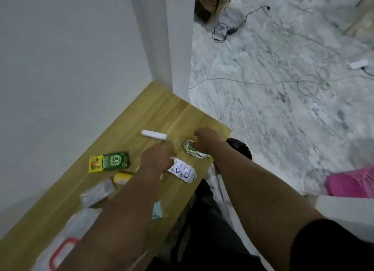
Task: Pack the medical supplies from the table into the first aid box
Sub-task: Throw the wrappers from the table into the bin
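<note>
Medical supplies lie on a wooden table. My left hand is curled over the near end of a blue-and-white sachet strip. Closed around the top edge of a crumpled green foil sachet is my right hand. Beyond the hands lies a white bandage roll. A green and yellow herbal box, a yellow box and a grey-white box sit to the left. The white first aid box with its red handle is at the lower left, partly hidden by my left arm.
A light blue packet lies by the table's near edge under my left forearm. A white wall borders the table's left side. The floor at right carries cables and a pink basket.
</note>
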A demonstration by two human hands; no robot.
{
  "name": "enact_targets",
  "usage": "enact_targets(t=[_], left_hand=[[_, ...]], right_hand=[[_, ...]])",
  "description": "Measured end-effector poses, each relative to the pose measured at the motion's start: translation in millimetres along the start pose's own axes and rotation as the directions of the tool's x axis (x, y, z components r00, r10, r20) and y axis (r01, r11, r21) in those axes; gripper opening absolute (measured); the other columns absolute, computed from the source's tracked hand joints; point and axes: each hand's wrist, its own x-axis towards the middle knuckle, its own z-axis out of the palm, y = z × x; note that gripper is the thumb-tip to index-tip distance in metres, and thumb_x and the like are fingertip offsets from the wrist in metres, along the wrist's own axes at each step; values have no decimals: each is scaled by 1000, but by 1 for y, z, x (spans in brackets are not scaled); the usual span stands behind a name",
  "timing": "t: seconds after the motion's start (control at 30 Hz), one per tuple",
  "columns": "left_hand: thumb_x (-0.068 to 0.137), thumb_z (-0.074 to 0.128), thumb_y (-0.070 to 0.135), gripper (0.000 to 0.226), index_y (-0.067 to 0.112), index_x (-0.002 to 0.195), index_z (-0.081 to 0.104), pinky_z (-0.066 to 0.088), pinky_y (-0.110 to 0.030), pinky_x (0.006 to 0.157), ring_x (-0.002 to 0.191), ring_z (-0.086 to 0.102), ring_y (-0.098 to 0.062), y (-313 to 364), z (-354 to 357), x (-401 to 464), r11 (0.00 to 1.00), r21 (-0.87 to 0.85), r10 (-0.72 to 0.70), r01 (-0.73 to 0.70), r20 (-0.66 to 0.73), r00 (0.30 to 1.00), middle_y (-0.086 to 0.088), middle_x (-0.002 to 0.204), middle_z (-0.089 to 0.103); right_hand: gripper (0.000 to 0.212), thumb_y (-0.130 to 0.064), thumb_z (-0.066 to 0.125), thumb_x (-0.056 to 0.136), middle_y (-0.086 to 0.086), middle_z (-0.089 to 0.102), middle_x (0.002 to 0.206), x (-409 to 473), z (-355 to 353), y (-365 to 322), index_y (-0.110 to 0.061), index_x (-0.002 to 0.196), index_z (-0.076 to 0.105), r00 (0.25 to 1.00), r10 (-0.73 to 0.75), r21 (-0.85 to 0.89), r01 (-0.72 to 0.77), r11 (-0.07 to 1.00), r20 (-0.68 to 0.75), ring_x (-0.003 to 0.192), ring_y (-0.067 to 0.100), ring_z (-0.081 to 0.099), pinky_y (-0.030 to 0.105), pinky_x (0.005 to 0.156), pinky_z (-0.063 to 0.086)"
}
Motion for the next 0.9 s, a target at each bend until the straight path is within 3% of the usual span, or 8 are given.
enact_targets(t=[0.13, 0.27, 0.4, 0.5, 0.67, 0.8, 0.9], left_hand=[[93, 66, 33, 30, 20, 121, 62, 44, -33, 73, 109, 66, -27, -5, 30, 23, 983, 180, -53, 37, 86, 995, -6, 123, 62], [95, 63, 26, 34, 16, 126, 56, 47, -36, 79, 111, 65, -29, -3, 45, 36, 956, 286, 58, -64, 29, 998, -9, 123, 61], [97, 52, 10, 9, 14, 105, 54, 44, -36, 70, 96, 68, -29, 1, 45, 44, 970, 226, 88, -93, 34, 996, -10, 108, 69], [98, 55, 12, 11, 17, 89, 53, 42, -32, 68, 90, 68, -29, 18, 33, 53, 997, 61, 50, -53, 49, 998, -12, 99, 71], [99, 59, 15, 11, 11, 96, 69, 43, -33, 66, 91, 68, -31, 104, 2, 82, 980, -119, 159, -158, 1, 987, -12, 100, 72], [99, 51, 6, 11, 8, 98, 61, 30, -32, 53, 67, 49, -22, 182, 6, 105, 947, -91, 310, -308, 11, 951, -7, 81, 56], [96, 51, 3, 11, 7, 99, 61, 36, -33, 57, 75, 56, -30, 231, 30, 127, 940, -70, 335, -333, 25, 942, -7, 84, 56]], right_hand=[[61, -47, 66, 95, 16, 48, 138, 5, 36, 8, -14, 142, 47, 997, 56, -28, -54, 998, 48, 127, 39, 50, 48, 93, 50], [55, -42, 64, 97, 14, 51, 134, 9, 56, 17, -19, 142, 42, 995, 92, -23, -93, 995, -22, 121, 38, 52, 50, 88, 52], [37, -21, 64, 97, 15, 61, 120, 11, 49, 29, -16, 130, 50, 990, 140, 193, -137, 972, -2, 105, 37, 63, 42, 72, 52], [26, -12, 60, 94, 14, 67, 109, 4, 33, 50, -13, 120, 57, 968, 252, 360, -232, 904, -9, 94, 35, 66, 36, 64, 47], [14, -16, 54, 96, 12, 65, 91, -22, 6, 120, -8, 103, 63, 884, 464, 579, -350, 736, -56, 83, 36, 64, 45, 68, 53], [30, -8, 57, 92, 16, 69, 106, -39, 1, 178, -9, 121, 67, 794, 608, 643, -461, 611, -9, 95, 36, 65, 32, 70, 45], [34, -5, 56, 90, 19, 72, 112, -40, 15, 217, -8, 122, 69, 758, 651, 656, -513, 554, 43, 99, 36, 68, 29, 70, 45]])
